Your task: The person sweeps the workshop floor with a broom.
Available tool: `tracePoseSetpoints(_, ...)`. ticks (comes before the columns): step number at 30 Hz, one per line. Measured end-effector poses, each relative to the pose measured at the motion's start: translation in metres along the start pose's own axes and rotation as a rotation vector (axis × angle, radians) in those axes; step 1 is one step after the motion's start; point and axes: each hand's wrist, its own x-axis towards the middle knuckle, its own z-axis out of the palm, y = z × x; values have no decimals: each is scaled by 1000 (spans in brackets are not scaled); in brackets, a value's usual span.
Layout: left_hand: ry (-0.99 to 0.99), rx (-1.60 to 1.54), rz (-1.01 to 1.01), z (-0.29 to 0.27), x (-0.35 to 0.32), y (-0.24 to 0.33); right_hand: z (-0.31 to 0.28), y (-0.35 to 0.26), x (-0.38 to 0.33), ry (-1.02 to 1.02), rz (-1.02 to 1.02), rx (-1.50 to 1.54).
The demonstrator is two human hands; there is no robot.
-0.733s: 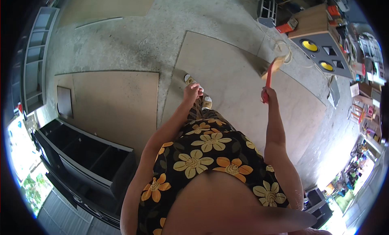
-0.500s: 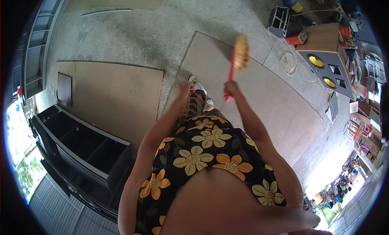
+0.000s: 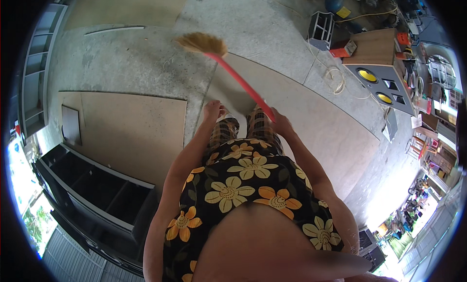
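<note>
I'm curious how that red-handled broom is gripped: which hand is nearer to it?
Right. The right hand grips the broom by its handle end; the left hand hangs empty beside it, apart.

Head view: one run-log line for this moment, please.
right hand: grips red-handled broom | left hand: empty | bristles over concrete floor

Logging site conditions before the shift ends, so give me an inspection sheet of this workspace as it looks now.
Surface: concrete floor with a large board underfoot and a second board to the left.
Job's things: broom, red handle, straw head raised off the floor.
Clutter: wooden box, small crate, tools and boxes at upper right.
Grips: right hand shut on the broom handle; left hand free, holding nothing.
Cables: light cord coiled on the floor by the wooden box.
Surroundings: dark shelf unit lying at lower left; bright daylight at both lower edges.
</note>
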Motion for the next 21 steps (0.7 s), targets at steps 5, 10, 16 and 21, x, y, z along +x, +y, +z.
tracePoseSetpoints(5,41,-10,-27,13,18,15,-50,84,-72,1,491,-90)
tracePoseSetpoints(10,178,-41,-64,39,35,35,-105,142,-70,156,757,243)
tracePoseSetpoints(16,238,-149,-52,100,51,64,-181,259,56,10,866,1136)
tracePoseSetpoints(21,238,-146,0,153,59,92,-213,255,193,-309,564,1303)
